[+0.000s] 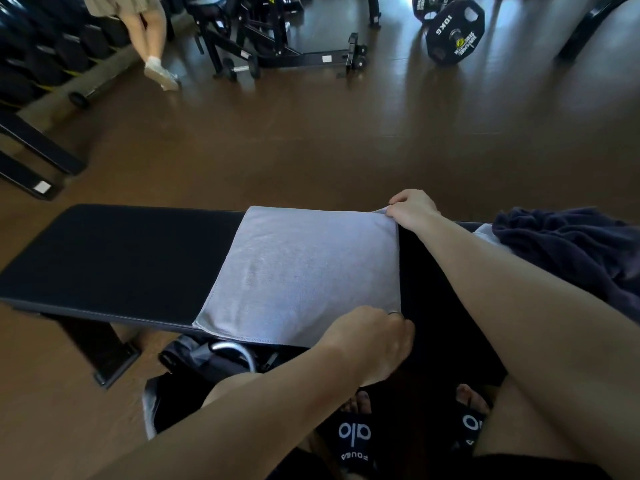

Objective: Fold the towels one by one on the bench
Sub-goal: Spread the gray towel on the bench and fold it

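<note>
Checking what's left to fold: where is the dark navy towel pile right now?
In the head view, the navy towel pile lies bunched on the bench's right end, past the right hand and the flat grey towel.

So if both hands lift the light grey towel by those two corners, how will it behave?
The light grey terry towel probably droops floppily: it lies flat and hangs over the black padded bench's near edge. It looks thin, so likely light. The right hand and left hand pinch corners easily.

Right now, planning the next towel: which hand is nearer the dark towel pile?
Right. The right hand pinches the grey towel's far corner, beside the dark towel pile; the left hand holds the near corner, farther away.
</note>
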{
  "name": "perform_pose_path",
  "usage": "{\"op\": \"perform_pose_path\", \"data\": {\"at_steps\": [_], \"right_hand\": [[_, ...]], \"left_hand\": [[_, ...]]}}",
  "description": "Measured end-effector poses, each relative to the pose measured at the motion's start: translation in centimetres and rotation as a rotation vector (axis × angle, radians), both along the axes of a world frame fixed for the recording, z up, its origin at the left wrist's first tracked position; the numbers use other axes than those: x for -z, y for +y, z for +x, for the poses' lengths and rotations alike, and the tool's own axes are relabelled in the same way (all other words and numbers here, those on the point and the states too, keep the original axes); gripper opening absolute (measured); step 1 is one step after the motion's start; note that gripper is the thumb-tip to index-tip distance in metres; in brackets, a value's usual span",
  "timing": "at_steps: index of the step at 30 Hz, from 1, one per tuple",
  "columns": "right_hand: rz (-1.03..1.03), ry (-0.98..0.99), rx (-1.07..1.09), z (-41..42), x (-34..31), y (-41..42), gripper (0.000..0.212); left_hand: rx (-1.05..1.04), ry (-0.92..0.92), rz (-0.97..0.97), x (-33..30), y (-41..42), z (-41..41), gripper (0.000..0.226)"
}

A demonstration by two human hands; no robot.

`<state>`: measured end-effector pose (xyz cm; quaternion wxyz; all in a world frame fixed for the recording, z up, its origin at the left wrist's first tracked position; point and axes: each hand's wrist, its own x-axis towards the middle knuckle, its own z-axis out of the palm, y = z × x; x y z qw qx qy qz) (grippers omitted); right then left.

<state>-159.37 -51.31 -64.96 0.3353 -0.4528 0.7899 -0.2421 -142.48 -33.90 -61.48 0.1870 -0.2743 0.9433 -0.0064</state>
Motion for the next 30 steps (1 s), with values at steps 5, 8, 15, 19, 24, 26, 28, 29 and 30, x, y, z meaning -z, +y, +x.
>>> {"op": "perform_pose_path", "data": {"at_steps": [5,8,15,19,24,26,28,29,30], "right_hand": [[-0.144,0.016,0.09,-0.7,-0.3,0.9,0.023],[-0.165,0.145,0.057,-1.1,-0.9,1.8,0.023],[-0.231,0.137,0.017,-2.8,-1.7,4.0,0.019],[-0.34,-0.133,0.072,-2.7,-3.5,3.9,0.028],[-0.453,-0.556,0.106,1.3,-6.3,2.1,0.018],[-0.421,-0.651,0.027,3.7,-6.7,1.2,0.017],[-0.365,-0.61,-0.093,6.0,-6.8,-0.1,0.022],[-0.345,-0.542,-0.157,7.0,-6.8,-0.8,0.027],[-0.33,-0.445,-0.217,8.1,-6.7,-1.6,0.032]], "left_hand": [[-0.166,0.179,0.13,-0.4,0.5,1.0,0.016],[-0.141,0.163,0.123,0.0,1.3,1.4,0.019],[-0.214,0.293,0.128,-1.2,2.5,2.5,0.012],[-0.458,0.578,0.299,-4.0,1.7,5.9,0.023],[-0.772,0.895,0.52,-6.3,0.5,12.5,0.02],[-0.904,1.002,0.582,-6.1,0.2,14.7,0.021],[-1.047,1.07,0.591,-5.4,0.0,16.7,0.021],[-1.118,1.099,0.592,-5.0,0.0,17.5,0.02],[-1.184,1.127,0.598,-4.4,0.0,18.3,0.019]]}}
